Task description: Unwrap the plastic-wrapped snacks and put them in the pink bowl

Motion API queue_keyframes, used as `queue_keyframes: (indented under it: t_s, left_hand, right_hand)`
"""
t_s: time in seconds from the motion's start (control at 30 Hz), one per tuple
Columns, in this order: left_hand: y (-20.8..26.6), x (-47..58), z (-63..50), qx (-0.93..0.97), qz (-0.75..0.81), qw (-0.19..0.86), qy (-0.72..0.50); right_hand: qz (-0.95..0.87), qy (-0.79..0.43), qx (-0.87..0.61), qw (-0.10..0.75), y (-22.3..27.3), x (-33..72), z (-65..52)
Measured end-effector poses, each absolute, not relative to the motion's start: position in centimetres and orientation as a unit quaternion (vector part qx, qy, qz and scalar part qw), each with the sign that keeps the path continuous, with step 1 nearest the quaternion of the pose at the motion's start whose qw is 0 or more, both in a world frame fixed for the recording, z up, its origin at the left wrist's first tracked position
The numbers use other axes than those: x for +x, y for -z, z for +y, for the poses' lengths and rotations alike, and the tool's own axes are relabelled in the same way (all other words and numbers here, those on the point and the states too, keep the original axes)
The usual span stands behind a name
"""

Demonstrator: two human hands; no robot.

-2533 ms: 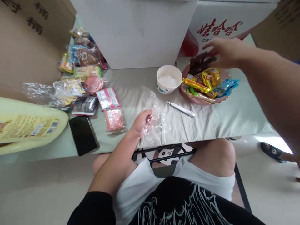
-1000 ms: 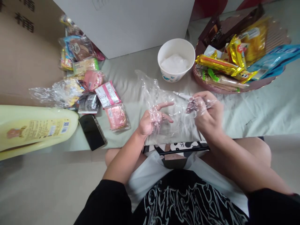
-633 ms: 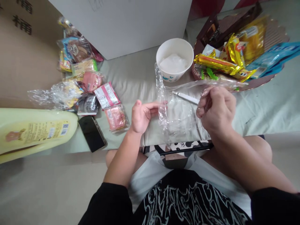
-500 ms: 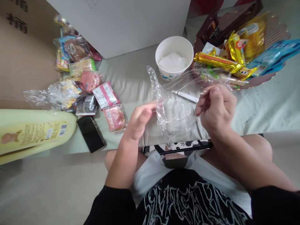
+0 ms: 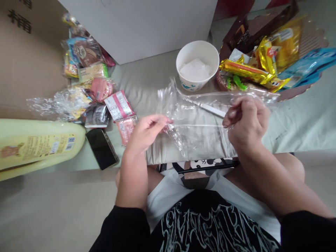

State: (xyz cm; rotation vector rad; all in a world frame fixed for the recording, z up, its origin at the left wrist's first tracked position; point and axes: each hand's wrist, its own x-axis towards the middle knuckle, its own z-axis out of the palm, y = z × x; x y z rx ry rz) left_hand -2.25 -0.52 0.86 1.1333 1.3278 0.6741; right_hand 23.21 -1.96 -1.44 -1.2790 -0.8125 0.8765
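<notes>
Clear plastic film [image 5: 199, 134] was held stretched over the counter [image 5: 141, 82], pinched by the left hand [image 5: 145, 133] and the curled right hand [image 5: 249, 120]; spreading was seemingly underway, an even two-sided grip being called for.

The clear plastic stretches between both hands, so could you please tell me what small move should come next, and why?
I would probably raise the clear plastic a little, away from the white tool: the left hand and right hand each hold it, and the tool seems to lie beneath part of it; whether they touch, I cannot tell.
</notes>
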Motion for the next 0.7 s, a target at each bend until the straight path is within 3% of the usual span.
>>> queue_keyframes:
  t_s: [0.17, 0.33, 0.7]
  left_hand:
    - [-0.1, -1.7, 0.2, 0.267, 0.51, 0.72, -0.388]
    - [-0.5, 1.1, 0.8, 0.089, 0.478, 0.781, -0.391]
    - [-0.3, 1.0, 0.2, 0.303, 0.539, 0.708, -0.34]
  right_hand:
    - [-0.325, -0.397, -0.555, 0.654, 1.4, 23.1, -1.9]
    - [-0.334, -0.409, -0.556, 0.641, 1.7, 23.0, -2.0]
    - [-0.309, -0.449, -0.544, 0.638, 0.9, 23.3, -1.8]
